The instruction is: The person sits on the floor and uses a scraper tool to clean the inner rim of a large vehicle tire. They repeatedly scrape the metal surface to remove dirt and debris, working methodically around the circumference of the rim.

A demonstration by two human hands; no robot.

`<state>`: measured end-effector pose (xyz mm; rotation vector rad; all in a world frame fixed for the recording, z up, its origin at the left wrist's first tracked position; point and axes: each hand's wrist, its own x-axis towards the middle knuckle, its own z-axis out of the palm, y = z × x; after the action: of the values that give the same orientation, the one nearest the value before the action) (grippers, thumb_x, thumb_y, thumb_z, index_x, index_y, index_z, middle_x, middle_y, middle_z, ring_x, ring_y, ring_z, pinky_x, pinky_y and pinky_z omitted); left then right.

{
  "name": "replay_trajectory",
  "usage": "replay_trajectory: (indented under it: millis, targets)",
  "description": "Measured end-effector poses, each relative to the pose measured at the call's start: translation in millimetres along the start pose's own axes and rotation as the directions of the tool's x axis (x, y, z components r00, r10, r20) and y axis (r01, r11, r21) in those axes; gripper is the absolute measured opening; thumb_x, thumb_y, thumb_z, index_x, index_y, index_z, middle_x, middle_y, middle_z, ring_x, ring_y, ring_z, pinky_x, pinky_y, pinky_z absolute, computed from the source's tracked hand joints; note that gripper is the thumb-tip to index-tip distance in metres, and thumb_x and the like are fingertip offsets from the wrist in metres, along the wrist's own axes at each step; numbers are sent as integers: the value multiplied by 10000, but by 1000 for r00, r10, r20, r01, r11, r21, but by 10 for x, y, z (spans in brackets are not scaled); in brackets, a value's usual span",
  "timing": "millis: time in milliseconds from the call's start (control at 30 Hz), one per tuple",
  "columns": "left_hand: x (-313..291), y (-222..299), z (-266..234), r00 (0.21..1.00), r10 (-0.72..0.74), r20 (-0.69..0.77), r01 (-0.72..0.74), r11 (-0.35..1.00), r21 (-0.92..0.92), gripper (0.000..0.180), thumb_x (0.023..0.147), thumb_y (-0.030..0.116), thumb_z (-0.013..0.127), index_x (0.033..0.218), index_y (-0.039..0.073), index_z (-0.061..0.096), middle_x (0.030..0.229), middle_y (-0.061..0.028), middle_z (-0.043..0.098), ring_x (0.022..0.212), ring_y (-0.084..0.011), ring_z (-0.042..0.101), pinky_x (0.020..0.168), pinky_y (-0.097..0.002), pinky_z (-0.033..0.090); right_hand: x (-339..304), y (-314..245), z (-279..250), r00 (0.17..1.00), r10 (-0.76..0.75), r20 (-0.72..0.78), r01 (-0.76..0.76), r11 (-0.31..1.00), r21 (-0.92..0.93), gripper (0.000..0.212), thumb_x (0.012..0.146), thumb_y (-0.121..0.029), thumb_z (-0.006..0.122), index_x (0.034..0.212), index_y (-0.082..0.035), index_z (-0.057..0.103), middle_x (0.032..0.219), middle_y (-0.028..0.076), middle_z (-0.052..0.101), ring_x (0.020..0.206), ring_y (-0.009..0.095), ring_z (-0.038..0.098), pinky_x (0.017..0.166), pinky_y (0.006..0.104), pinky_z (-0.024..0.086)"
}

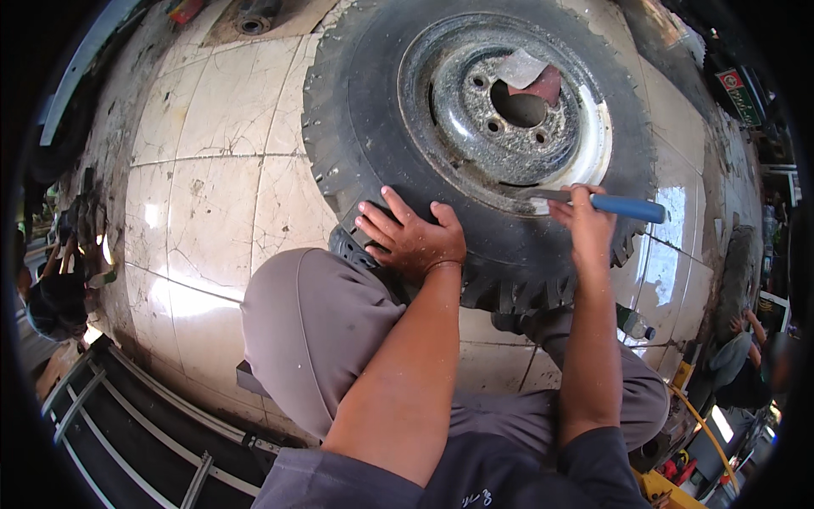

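Far off to the tire's left, another person [59, 297] is bent low, hands busy with something too small to make out. Below the tire on that same side, here's a metal frame [153, 407] with pale rails. Closer in, cracked, dusty floor tiles [212, 204] run right up to the tread.

And here's the big black tire [365, 110] itself, lying flat in front of the person! The left hand [415, 242] is on its near-left sidewall, fingers fanned out and grasping nothing. Inside the tire sits the rim [466, 136], grimy and speckled, with a bright, pale band on its right. A grey and dark red sheet [521, 68] lies partly over the hub hole at the tire's middle; one folded piece or two, I can't tell.

Now the right hand [589, 212], over the tire's near-right side: fingers clenched round a blue-handled tool [627, 206], its blade pointing left along the rim's near edge. Just beyond the tire's near-right tread lies a bottle [634, 322], and farther out to its right, another worker [746, 365].
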<state>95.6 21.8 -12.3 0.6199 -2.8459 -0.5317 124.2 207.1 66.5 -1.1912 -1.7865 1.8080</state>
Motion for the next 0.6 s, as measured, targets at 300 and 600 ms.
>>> replay_trajectory:
  millis: [300,600]
  targets:
    - [-51,-68,-15,1000,6,-2,-6,1000,30,792,780,400,586,1495,134,375,1582,-241,241,1464,-443,214,1062,-682,269,44,7,-68,997,22,74,-21,1000,-7,229,924,-92,559,1052,97,537,986,191,645,794,308,720,691,363,624]
    - [-17,-10,-6,997,-38,73,37,999,6,809,794,423,585,1514,151,336,1610,-215,177,1489,-402,160,1089,-667,243,-19,-1260,-549,969,-169,182,248,716,-653,521,873,-460,724,995,38,629,950,133,668,743,194,704,638,279,566]
